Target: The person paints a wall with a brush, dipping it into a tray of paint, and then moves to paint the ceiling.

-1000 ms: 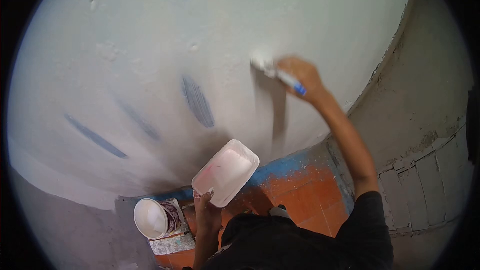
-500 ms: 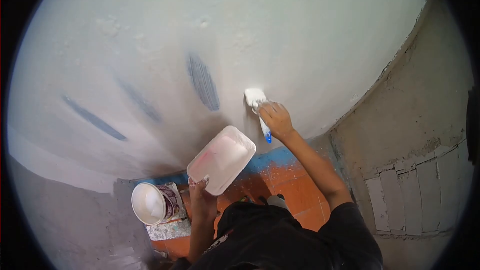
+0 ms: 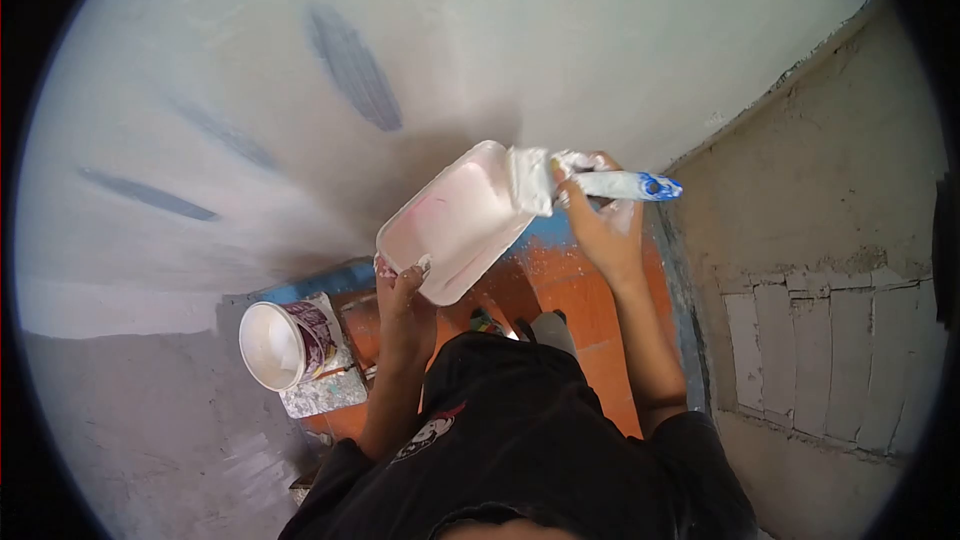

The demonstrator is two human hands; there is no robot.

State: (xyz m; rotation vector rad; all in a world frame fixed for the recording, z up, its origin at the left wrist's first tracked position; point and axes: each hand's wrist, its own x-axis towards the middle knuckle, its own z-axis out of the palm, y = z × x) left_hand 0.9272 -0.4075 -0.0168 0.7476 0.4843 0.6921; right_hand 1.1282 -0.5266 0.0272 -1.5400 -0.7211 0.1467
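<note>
My left hand (image 3: 403, 295) grips a shallow white tray (image 3: 455, 220) by its lower left corner, thumb over the rim. Pinkish smears and white paint show inside it. In my right hand (image 3: 605, 210) is a paintbrush (image 3: 530, 182), its bristles thick with white paint and lying at the tray's right rim. The brush's white handle with a blue end points to the right. White paint coats my right fingers. Behind the tray rises a pale wall (image 3: 520, 50) with a few grey-blue streaks (image 3: 353, 68).
On the lower left, a white bucket (image 3: 270, 345) stands by a paint-spattered board (image 3: 328, 395) on the orange floor (image 3: 570, 285). A bare grey wall (image 3: 810, 210) with rectangular patches bounds the right side. Blue runs along the wall's foot.
The paintbrush has come off the wall to the tray's rim, its handle swinging from downward to the right. The view has shifted, and the tray sits higher in it.
</note>
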